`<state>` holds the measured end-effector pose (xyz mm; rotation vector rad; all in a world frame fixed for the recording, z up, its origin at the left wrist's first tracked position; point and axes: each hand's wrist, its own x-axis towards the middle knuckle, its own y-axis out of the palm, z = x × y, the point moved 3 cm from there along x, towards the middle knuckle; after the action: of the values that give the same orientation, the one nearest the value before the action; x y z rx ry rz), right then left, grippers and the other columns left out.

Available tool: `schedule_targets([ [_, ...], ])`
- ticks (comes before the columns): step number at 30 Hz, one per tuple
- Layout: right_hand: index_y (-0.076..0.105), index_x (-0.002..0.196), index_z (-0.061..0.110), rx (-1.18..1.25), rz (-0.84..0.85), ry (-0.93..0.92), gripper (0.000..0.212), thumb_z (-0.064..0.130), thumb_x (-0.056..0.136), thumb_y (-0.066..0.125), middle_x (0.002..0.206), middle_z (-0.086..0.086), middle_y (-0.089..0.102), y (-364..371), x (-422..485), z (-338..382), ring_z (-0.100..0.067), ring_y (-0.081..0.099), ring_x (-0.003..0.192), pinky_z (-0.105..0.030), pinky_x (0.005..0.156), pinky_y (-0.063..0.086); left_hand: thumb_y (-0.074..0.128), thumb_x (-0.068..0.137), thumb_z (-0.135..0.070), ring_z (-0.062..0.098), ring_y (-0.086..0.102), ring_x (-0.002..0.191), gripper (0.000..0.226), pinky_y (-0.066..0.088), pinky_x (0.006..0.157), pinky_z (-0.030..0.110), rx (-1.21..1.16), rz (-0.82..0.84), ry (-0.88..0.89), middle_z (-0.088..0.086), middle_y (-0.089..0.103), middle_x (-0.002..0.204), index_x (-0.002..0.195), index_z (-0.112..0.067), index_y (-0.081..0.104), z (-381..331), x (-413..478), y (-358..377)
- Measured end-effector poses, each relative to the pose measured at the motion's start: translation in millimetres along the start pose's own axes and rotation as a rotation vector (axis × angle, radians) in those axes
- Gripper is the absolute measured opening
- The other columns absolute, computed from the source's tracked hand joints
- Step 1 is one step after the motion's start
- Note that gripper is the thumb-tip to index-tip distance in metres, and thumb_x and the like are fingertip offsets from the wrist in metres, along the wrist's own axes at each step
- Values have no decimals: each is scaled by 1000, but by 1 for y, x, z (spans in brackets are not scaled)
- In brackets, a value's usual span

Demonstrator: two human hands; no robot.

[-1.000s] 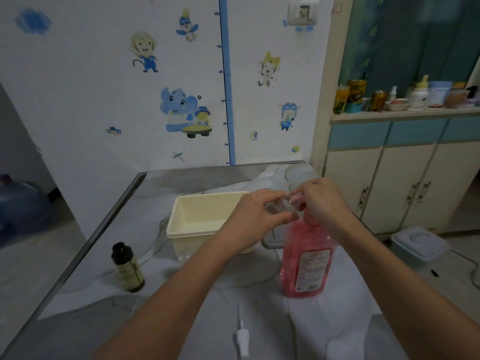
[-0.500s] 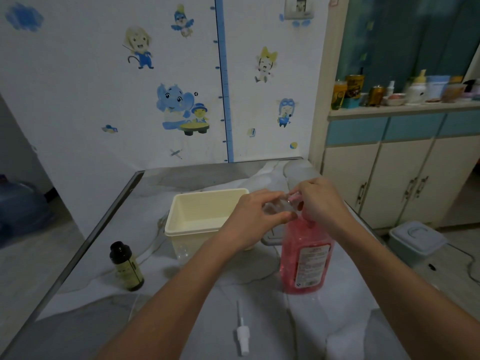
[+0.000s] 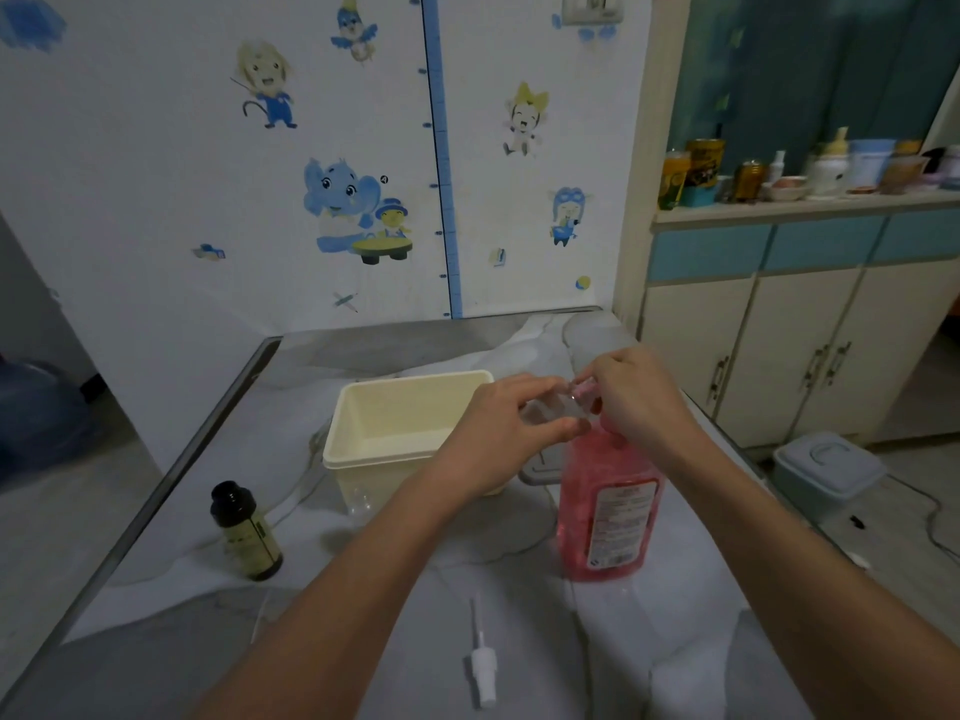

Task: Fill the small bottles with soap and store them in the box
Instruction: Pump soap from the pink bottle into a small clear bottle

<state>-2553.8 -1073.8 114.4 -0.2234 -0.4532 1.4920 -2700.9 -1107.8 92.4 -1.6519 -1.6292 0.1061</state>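
A tall pink soap bottle (image 3: pixel 608 506) stands on the table right of centre. My right hand (image 3: pixel 636 397) is closed over its pump top. My left hand (image 3: pixel 498 433) holds a small clear bottle (image 3: pixel 550 410) tilted against the pump's spout, just above the cream box's right end. The cream plastic box (image 3: pixel 384 433) sits open behind my left forearm; another small clear bottle (image 3: pixel 361 504) shows faintly through its front wall. A white spray pump cap with its tube (image 3: pixel 483 662) lies loose on the table near me.
A dark amber bottle with a black cap (image 3: pixel 244 532) stands at the left on the white sheet. A grey lid (image 3: pixel 540 472) lies behind the soap bottle. The metal table edge (image 3: pixel 156 491) runs along the left. Cabinets and a blue-lidded bin (image 3: pixel 826 475) are on the right.
Both hands stay at the pump top with the small bottle; they have barely shifted. The camera has tilted slightly.
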Motion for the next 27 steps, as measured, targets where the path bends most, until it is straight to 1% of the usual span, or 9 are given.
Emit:
schedule_targets([
  [3, 70, 80, 8, 30, 69, 52, 29, 14, 87, 42, 68, -2, 64, -1, 2, -1, -15, 55, 56, -23, 51, 43, 79, 73, -38, -6, 57, 83, 34, 37, 72, 3, -33, -2, 16, -11, 67, 90, 105, -34, 70, -4, 1, -3],
  [7, 71, 84, 7, 63, 59, 71, 29, 17, 87, 44, 62, 3, 62, -3, 6, 3, -6, 54, 48, -15, 39, 39, 79, 74, -36, -3, 59, 86, 36, 39, 74, 4, -14, -7, 25, -11, 68, 93, 108, -29, 70, -9, 4, -9],
  [10, 71, 85, 6, 49, 52, 60, 29, 16, 88, 44, 63, 2, 62, -2, 7, 3, -8, 55, 51, -19, 44, 40, 79, 75, -36, 2, 59, 86, 36, 40, 74, 8, -6, 4, 22, -8, 67, 94, 109, -28, 70, -9, 4, -8],
  [12, 70, 82, 6, 12, 39, 37, 29, 12, 88, 43, 64, 2, 62, -1, 4, 1, -10, 55, 54, -21, 47, 41, 79, 75, -36, 1, 59, 85, 35, 39, 73, 7, 1, 1, 21, -7, 67, 93, 108, -28, 70, -8, 2, -6],
  [14, 70, 72, 10, -36, 9, -21, 30, 4, 85, 44, 62, 3, 64, -1, 1, -1, -5, 56, 50, -14, 43, 40, 78, 75, -36, -3, 57, 83, 33, 37, 71, 4, 7, 3, 25, -10, 66, 89, 106, -29, 70, -5, 0, -3],
  [16, 71, 68, 8, -1, -21, -24, 30, 4, 83, 46, 63, -1, 68, 0, -1, -2, 0, 56, 46, -11, 38, 37, 78, 75, -36, -7, 55, 79, 31, 34, 68, 2, 6, -1, 19, -13, 63, 85, 105, -29, 71, -4, -2, -1],
  [20, 73, 79, 6, 8, 12, 41, 29, 9, 85, 44, 69, -3, 69, 1, 1, -2, -18, 59, 58, -22, 47, 41, 78, 75, -36, -10, 54, 78, 33, 34, 68, 2, 15, 6, 18, -15, 62, 83, 106, -29, 71, -5, -1, -2],
  [24, 70, 87, 5, 54, 66, 86, 29, 17, 88, 43, 66, -2, 63, -3, 4, 1, -16, 56, 56, -25, 52, 46, 79, 74, -37, -4, 58, 83, 37, 37, 70, 3, -9, 8, 22, -12, 67, 91, 109, -28, 70, -9, 4, -8],
  [27, 72, 83, 6, 9, 49, 57, 25, 10, 85, 47, 62, 1, 64, -4, 6, 7, -15, 57, 57, -24, 51, 43, 79, 74, -38, -1, 59, 85, 40, 39, 72, 5, 4, 7, 24, -10, 67, 94, 111, -26, 70, -9, 5, -9],
])
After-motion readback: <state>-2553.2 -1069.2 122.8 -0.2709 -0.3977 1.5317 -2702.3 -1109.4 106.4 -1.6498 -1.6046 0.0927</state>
